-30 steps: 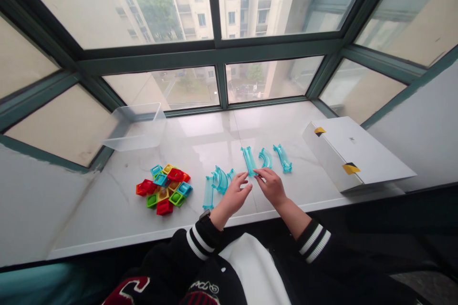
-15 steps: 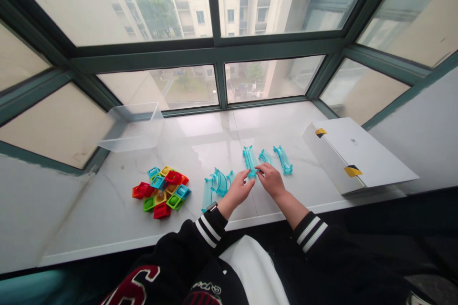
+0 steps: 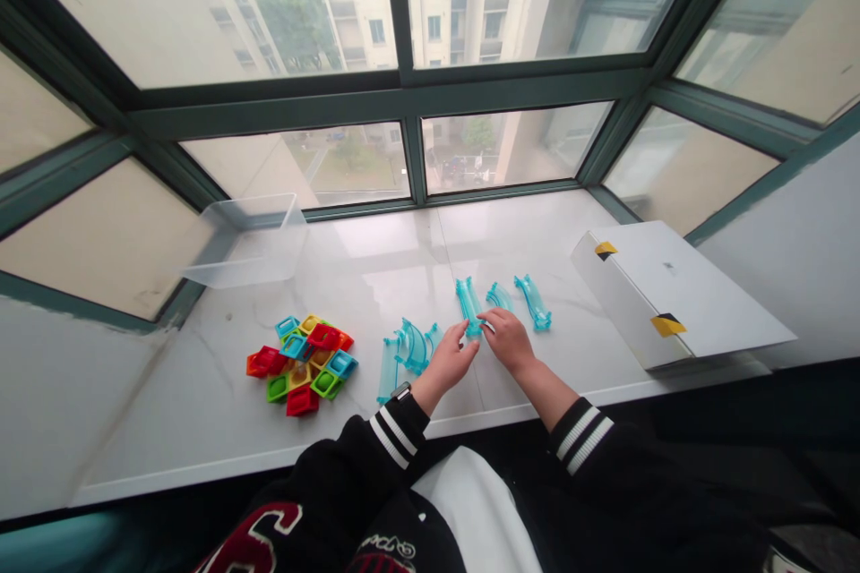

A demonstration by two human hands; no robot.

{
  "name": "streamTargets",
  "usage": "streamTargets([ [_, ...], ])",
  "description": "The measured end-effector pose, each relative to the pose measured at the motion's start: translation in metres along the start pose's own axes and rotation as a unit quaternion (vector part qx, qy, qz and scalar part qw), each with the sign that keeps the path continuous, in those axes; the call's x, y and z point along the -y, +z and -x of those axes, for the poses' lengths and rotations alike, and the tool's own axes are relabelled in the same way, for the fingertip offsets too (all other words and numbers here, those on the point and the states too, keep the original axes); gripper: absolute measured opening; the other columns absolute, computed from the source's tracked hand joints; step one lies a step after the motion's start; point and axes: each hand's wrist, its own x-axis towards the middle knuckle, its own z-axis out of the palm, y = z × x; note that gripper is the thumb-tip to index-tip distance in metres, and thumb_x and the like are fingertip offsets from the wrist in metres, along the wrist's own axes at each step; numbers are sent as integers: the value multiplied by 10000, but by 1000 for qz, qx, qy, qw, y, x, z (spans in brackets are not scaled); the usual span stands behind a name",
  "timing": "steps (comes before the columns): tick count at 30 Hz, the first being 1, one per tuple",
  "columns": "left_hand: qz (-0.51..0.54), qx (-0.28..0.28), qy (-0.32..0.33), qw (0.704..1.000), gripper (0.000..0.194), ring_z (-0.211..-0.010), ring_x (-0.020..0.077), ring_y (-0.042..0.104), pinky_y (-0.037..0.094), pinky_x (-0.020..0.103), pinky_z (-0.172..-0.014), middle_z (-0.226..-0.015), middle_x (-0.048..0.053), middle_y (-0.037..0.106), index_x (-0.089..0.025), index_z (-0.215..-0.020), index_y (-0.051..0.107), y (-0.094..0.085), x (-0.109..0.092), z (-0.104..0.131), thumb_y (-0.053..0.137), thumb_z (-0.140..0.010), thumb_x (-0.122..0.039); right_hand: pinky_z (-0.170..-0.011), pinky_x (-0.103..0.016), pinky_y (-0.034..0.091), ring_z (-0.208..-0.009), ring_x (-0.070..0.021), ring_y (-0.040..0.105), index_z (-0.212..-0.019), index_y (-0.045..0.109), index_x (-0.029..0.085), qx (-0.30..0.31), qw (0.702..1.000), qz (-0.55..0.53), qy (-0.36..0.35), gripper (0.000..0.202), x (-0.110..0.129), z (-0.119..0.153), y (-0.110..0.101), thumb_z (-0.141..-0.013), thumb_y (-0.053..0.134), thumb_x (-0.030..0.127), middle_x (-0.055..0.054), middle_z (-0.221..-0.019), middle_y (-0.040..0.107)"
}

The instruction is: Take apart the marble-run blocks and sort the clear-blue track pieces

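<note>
A straight, clear blue track piece (image 3: 468, 297) lies on the white sill, its near end between my two hands. My left hand (image 3: 451, 364) has its fingertips closed on the left side of that end. From the right, my right hand (image 3: 505, 338) pinches the same end. Just beyond my right hand is a curved blue piece (image 3: 499, 295), partly hidden by it, and farther right lies another blue piece (image 3: 533, 303). More clear blue pieces (image 3: 411, 347) lie together to the left of my left hand.
Several red, yellow, green and blue blocks (image 3: 302, 364) are piled on the left of the sill (image 3: 376, 260). A clear plastic bin (image 3: 259, 255) stands behind them. A white box (image 3: 692, 286) with yellow-black tabs is at the right.
</note>
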Motion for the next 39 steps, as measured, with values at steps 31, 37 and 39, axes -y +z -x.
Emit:
streamTargets([
  [31,21,-8,-9,1000,578,-1332,308,590,518,479,-1090,-1504,189,560,-200,-1455,599,1,2,1,721,-900,-305,-897,-395,397,-958,-262,663,-1121,777,248,4,998,69,0,210,0,7,3,-978,633,195,-80,-1051,781],
  [37,21,-5,-12,1000,585,-1342,308,585,515,478,-1099,-1503,180,562,-212,-1455,600,-1,-1,2,729,-895,-318,-902,-392,388,-951,-257,658,-1108,776,253,8,998,69,2,201,1,6,2,-979,635,190,-73,-1041,780],
  [39,13,-2,-14,1000,585,-1341,306,584,518,477,-1096,-1509,187,555,-198,-1471,585,0,-1,2,704,-906,-297,-899,-389,386,-952,-256,660,-1103,776,250,9,998,70,4,196,2,5,1,-977,640,186,-72,-1040,778],
])
